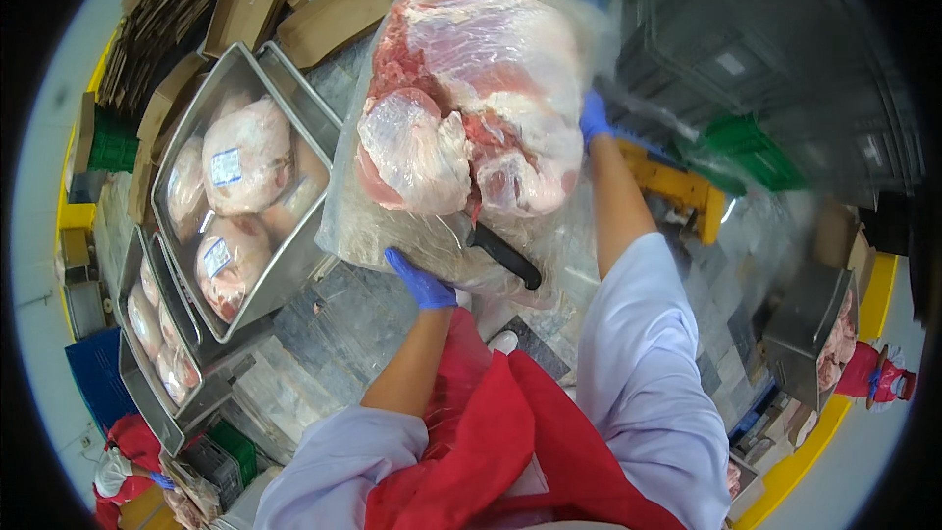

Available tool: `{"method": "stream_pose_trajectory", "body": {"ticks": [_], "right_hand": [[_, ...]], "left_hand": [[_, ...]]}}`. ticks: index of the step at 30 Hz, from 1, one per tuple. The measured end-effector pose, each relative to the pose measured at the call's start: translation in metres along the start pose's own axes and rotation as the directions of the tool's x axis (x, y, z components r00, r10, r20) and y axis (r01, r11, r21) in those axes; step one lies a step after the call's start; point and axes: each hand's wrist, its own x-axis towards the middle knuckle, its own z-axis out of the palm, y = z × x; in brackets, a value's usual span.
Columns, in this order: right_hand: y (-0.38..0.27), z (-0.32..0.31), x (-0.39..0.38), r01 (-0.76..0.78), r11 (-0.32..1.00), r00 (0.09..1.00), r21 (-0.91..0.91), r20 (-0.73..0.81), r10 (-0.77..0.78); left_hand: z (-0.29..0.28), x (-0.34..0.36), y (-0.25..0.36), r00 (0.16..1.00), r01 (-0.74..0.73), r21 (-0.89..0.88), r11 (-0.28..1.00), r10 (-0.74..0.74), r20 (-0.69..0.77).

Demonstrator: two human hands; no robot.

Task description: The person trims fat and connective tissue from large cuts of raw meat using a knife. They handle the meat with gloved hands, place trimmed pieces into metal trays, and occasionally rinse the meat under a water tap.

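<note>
Large cuts of raw meat [500, 69], pink and white with fat, lie on a wide load wrapped in clear plastic [392, 236], held up in front of me. What lies under the plastic I cannot make out. My left hand [422, 283], in a blue glove, grips the near left edge of this load. At its right side, my right hand [594, 120], also blue-gloved, holds on with its fingers partly hidden. A knife with a black handle [505, 255] rests on top at the near side, its blade mostly hidden by the meat and plastic.
At left, metal bins [250, 319] hold bagged, labelled meat pieces [247, 157]. Cardboard boxes [334, 20] pile up at the far left. Dark crates [726, 59], a green crate [751, 152] and a yellow frame [677, 186] stand right. Another metal bin [810, 334] and co-workers [880, 373] are farther out.
</note>
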Motion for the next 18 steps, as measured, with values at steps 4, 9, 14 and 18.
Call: {"method": "stream_pose_trajectory", "body": {"ticks": [4,9,14,18], "right_hand": [[-0.053,0.080,0.029,-0.024,0.988,1.000,-0.152,-0.020,0.021],[-0.054,0.078,0.139,0.108,0.989,0.994,-0.099,0.003,-0.108],[-0.035,0.136,0.241,0.186,0.976,0.981,-0.114,0.079,-0.178],[-0.018,0.088,0.376,0.188,0.901,0.969,-0.390,-0.076,-0.236]], "left_hand": [[0.033,0.036,0.011,0.997,0.053,-0.047,0.998,-0.055,-0.047],[0.112,0.090,0.003,0.997,0.061,-0.028,0.998,-0.062,-0.040],[0.145,0.162,0.007,0.998,0.054,-0.014,0.998,-0.054,-0.014],[0.228,0.214,0.012,0.988,0.125,-0.019,0.992,-0.122,0.099]]}}
